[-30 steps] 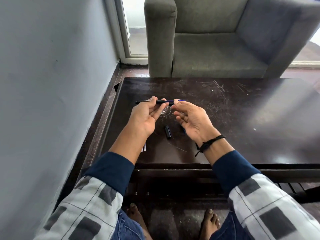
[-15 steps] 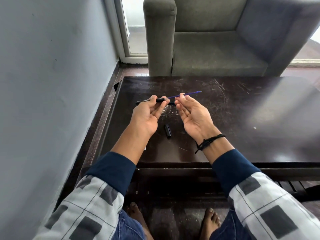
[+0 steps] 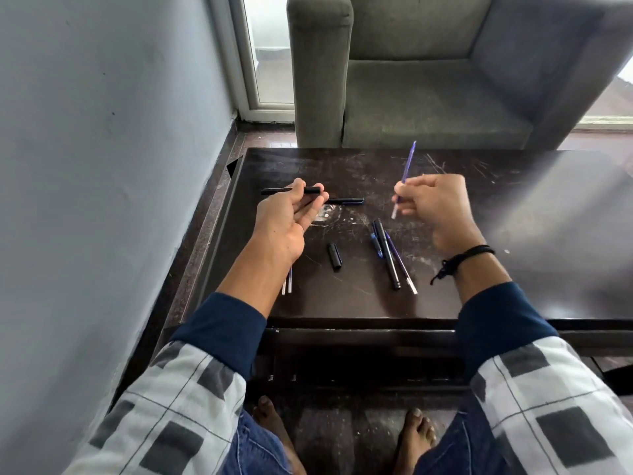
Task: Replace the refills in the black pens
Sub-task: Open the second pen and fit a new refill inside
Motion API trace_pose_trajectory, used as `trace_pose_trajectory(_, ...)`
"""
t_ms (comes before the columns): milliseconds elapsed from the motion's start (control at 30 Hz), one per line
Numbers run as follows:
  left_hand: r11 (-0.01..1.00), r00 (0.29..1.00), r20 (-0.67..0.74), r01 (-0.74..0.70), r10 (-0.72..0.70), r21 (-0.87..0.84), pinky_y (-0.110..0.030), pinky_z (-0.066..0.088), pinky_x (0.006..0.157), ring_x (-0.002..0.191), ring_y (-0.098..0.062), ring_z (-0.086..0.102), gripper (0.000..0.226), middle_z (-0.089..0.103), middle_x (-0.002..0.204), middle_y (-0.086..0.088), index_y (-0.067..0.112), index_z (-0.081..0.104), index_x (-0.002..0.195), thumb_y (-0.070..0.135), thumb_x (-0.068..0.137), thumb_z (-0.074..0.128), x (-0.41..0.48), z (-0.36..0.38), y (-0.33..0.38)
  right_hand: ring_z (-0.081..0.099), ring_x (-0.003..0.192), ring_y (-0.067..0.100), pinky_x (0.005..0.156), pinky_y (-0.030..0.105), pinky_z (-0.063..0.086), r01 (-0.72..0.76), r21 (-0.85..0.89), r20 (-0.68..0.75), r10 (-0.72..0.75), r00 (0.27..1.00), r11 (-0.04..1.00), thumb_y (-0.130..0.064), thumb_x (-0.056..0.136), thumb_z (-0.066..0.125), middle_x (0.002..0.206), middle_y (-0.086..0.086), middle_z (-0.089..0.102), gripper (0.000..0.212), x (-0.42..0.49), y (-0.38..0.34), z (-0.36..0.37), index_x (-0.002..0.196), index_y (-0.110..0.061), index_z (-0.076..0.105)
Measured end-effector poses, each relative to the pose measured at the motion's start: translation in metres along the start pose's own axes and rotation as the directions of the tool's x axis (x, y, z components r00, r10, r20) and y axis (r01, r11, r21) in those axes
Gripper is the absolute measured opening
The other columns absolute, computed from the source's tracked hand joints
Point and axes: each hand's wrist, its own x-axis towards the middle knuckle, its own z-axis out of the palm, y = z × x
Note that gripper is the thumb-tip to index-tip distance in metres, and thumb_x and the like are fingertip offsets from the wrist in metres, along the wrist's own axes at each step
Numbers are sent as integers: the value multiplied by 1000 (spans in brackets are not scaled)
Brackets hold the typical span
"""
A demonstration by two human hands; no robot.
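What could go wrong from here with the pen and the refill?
The thin refill pinched in the right hand could bend or slip. The two refills under the left forearm lie near the table edge and might be swept off. The black cap lies loose and could roll away.

— What's different?
— The blue refill is fully out of the black barrel
— And the hands?
— The right hand swung it rightward, away from the left hand, tip up
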Motion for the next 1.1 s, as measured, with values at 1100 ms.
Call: trace_pose_trajectory(1100,993,991,-79,-105,108,48,-20,59,65,92,-27,71,5,70,110,-20,2,65,95,6,93,66,17,-11,19,68,89,26,81,39,57,530,-664,523,-178,833,527,-22,83,65,92,-3,72,8,-47,9,57,83,-27,70)
